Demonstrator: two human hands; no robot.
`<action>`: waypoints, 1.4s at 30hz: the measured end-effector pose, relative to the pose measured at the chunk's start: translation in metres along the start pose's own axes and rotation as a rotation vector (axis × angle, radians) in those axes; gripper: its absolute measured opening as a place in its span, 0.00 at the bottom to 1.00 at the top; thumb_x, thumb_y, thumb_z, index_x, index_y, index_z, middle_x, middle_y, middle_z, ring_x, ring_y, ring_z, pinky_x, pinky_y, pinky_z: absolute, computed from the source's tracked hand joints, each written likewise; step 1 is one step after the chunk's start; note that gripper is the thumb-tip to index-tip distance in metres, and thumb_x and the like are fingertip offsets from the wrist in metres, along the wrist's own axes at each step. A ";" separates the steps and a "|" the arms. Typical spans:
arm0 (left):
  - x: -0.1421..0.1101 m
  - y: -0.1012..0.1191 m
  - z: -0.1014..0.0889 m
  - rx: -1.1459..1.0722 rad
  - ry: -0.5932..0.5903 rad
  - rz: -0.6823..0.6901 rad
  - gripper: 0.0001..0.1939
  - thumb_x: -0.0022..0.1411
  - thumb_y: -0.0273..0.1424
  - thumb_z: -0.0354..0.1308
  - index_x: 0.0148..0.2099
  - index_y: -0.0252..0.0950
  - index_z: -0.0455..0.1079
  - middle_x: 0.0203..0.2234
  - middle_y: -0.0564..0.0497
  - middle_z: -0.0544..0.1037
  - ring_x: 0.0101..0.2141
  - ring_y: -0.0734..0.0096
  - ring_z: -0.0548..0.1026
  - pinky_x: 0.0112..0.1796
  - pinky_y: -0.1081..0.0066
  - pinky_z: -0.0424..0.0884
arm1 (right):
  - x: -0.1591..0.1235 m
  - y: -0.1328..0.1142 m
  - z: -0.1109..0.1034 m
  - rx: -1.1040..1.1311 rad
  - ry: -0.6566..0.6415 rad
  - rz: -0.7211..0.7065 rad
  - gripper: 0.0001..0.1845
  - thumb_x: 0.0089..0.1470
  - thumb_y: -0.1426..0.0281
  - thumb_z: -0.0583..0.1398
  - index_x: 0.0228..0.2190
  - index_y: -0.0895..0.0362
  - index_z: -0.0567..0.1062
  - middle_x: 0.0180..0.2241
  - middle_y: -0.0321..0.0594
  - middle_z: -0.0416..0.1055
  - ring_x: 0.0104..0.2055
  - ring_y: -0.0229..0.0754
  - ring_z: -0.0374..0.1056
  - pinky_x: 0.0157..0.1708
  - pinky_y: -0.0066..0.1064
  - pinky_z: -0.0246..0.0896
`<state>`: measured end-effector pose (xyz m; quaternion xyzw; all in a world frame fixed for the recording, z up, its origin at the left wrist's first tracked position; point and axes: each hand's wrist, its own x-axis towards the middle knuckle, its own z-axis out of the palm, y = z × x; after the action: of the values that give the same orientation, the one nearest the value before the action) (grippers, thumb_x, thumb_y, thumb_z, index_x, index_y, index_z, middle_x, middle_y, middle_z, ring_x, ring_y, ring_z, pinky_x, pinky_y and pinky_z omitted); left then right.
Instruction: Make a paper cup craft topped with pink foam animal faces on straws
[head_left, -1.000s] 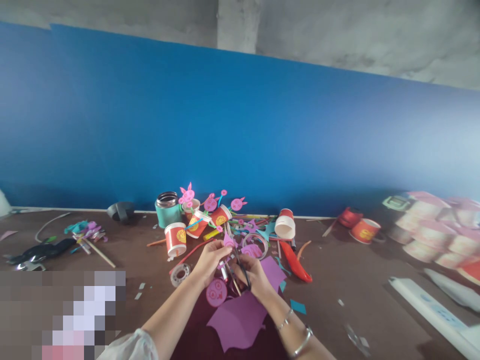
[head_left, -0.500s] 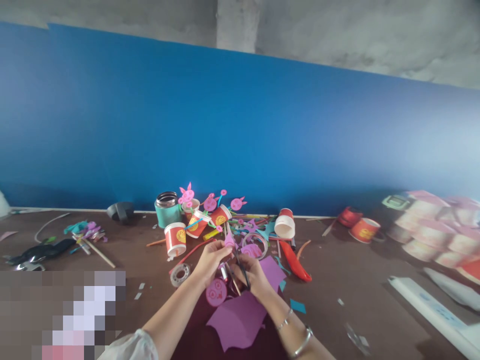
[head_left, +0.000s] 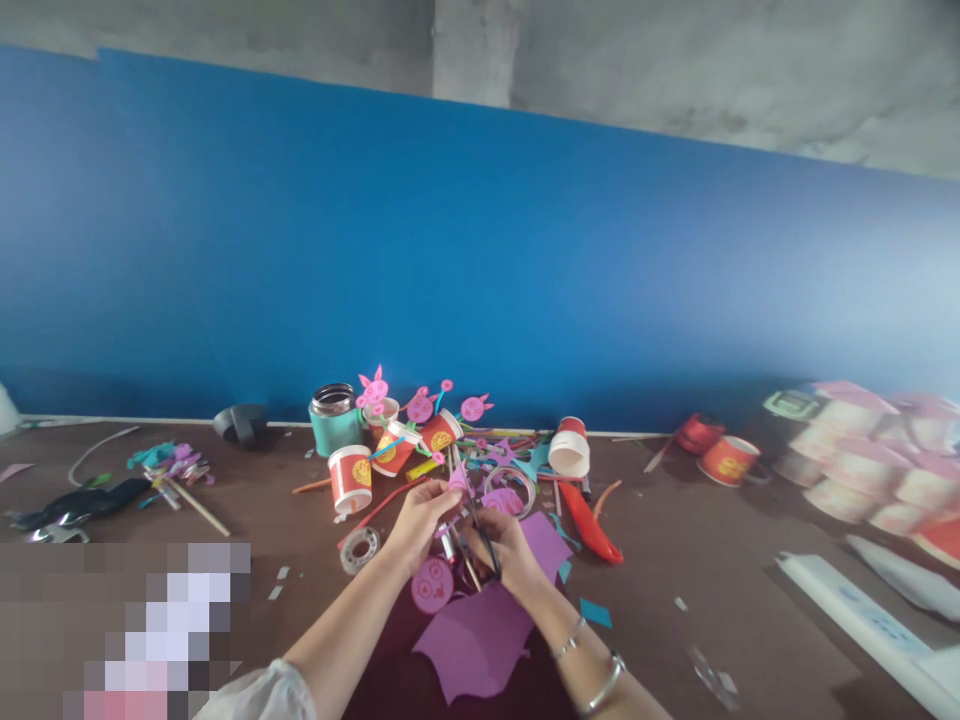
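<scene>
**Small pink piece held to the scissors**

The pink piece is up off the table, just beyond the fingertips of the left hand, which pinch its near edge between thumb and forefinger. The right hand is curled around the dark scissor handles, fingers bent closed; whether the blades are apart or together is too small to tell. The blades point up toward the piece, close to the left fingertips.

For a clean edge, it seems best to let the left hand turn the paper into the blades while the right wrist stays steady, with short snips and the pinch well back from the cutting line.

Just below the hands lie a round pink disc with drawn lines and a purple sheet close by the right forearm; lifting both hands slightly would spare them a stray nick. Left of the left forearm is a tape roll. Farther out, a red-and-white cup stands near a teal container.
</scene>
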<state>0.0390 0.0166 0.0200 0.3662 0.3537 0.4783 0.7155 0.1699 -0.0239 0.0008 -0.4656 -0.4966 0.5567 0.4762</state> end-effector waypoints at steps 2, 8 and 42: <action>-0.001 0.000 0.001 0.008 -0.004 0.003 0.14 0.40 0.33 0.68 0.22 0.32 0.66 0.14 0.58 0.68 0.16 0.84 0.61 0.19 0.79 0.53 | 0.000 0.000 0.000 0.001 -0.004 0.002 0.16 0.37 0.62 0.66 0.23 0.59 0.69 0.10 0.26 0.60 0.10 0.29 0.54 0.10 0.20 0.48; -0.001 -0.001 0.001 0.058 -0.011 -0.019 0.14 0.40 0.34 0.68 0.22 0.32 0.67 0.15 0.55 0.71 0.17 0.81 0.65 0.20 0.79 0.53 | -0.002 -0.005 0.001 0.003 -0.012 -0.015 0.17 0.36 0.62 0.67 0.24 0.59 0.68 0.12 0.27 0.62 0.12 0.29 0.56 0.12 0.21 0.52; -0.005 0.003 0.004 0.018 -0.002 -0.048 0.13 0.42 0.33 0.67 0.25 0.33 0.66 0.18 0.53 0.75 0.21 0.78 0.71 0.26 0.77 0.61 | -0.001 -0.002 0.000 -0.003 -0.030 -0.043 0.17 0.38 0.62 0.67 0.24 0.59 0.68 0.12 0.27 0.60 0.12 0.30 0.55 0.12 0.22 0.50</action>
<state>0.0397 0.0118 0.0252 0.3645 0.3659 0.4574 0.7238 0.1699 -0.0248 0.0032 -0.4472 -0.5143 0.5525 0.4799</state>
